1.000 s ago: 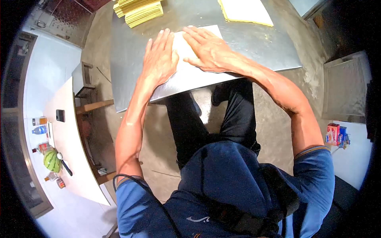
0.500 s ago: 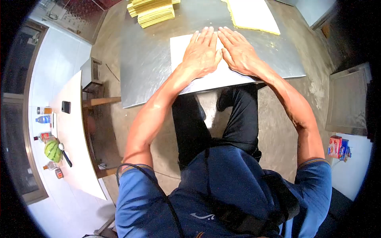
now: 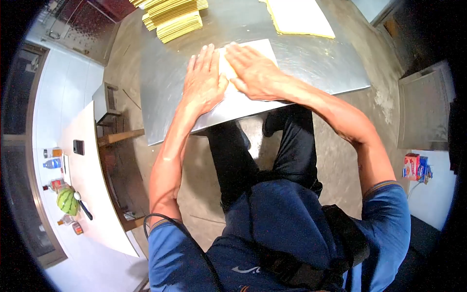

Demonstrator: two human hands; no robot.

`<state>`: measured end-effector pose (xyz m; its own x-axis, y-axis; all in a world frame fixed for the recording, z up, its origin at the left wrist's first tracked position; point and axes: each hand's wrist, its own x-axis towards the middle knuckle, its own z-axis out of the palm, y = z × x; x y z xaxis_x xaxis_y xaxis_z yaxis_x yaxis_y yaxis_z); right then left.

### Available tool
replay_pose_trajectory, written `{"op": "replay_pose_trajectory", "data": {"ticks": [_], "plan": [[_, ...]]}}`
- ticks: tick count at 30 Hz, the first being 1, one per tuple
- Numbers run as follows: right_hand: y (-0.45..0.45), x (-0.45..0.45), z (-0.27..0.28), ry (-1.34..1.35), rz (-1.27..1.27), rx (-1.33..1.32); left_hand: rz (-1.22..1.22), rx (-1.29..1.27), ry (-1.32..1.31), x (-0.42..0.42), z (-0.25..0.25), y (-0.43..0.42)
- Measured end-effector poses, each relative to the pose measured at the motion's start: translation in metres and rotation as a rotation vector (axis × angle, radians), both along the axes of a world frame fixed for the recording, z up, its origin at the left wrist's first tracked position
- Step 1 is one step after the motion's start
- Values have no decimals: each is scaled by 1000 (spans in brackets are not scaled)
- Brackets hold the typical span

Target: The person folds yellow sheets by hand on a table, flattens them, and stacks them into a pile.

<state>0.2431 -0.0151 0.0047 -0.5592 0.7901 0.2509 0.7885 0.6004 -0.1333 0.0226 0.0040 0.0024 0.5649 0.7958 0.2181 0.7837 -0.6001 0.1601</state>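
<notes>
A pale white sheet, apparently paper, (image 3: 265, 50) lies on the grey metal table (image 3: 335, 65) near its front edge. My left hand (image 3: 203, 82) lies flat at the left side of the sheet, fingers stretched forward. Pressed flat on the sheet beside it is my right hand (image 3: 255, 73), its fingers extended toward the upper left. The thumbs are close to each other, with a yellowish strip of the sheet showing between the hands. Neither hand grasps anything. Both palms hide part of the sheet.
Yellow folded bundles (image 3: 179, 28) are stacked at the table's far left. A flat white pile with yellow edges (image 3: 301, 19) lies at the far right. To the left, a pale side table (image 3: 99, 194) bears a watermelon (image 3: 67, 201), a phone (image 3: 78, 147) and several bottles.
Both hands have slid left across the sheet, staying flat. The right hand now angles more to the left, and more of the sheet's right side shows. The view has shifted slightly.
</notes>
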Motion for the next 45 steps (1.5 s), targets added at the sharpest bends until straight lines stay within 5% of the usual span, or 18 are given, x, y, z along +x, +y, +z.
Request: {"op": "replay_pose_trajectory", "data": {"ticks": [13, 19, 30, 39, 45], "plan": [[-7, 80, 3, -28, -95, 27, 73, 48, 92, 13, 6, -5], [-4, 80, -1, -50, -105, 44, -172, 43, -6, 88, 1, 14], [-9, 78, 8, -66, -103, 15, 8, -25, 11, -4, 7, 3], [8, -14, 1, 1, 12, 16, -10, 19, 4, -13, -5, 7], [9, 19, -8, 12, -49, 68, -7, 21, 7, -14, -3, 4]]}}
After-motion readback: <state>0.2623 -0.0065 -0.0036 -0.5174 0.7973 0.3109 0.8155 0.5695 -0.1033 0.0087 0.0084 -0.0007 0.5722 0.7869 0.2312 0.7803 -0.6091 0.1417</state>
